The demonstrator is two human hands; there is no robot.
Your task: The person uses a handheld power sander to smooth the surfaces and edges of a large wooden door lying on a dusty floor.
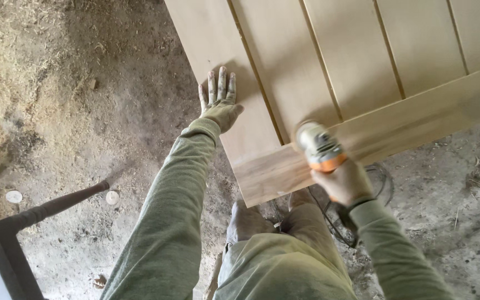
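A large pale wooden door panel [362, 66] with raised vertical strips and a cross rail lies over the dusty floor. My left hand [219, 103] rests flat with fingers spread on the panel's left stile, near its edge. My right hand [346, 182] grips a grey and orange power sander [319, 145], blurred with motion, which presses on the bottom rail near the panel's corner. Both arms wear olive-green sleeves.
A black power cord [381, 180] coils on the floor under the panel's corner. Sawdust covers the concrete floor [84, 111], heaped at the upper left. A dark turned wooden leg [56, 206] and a pale board stand at the lower left. My knees are below the panel.
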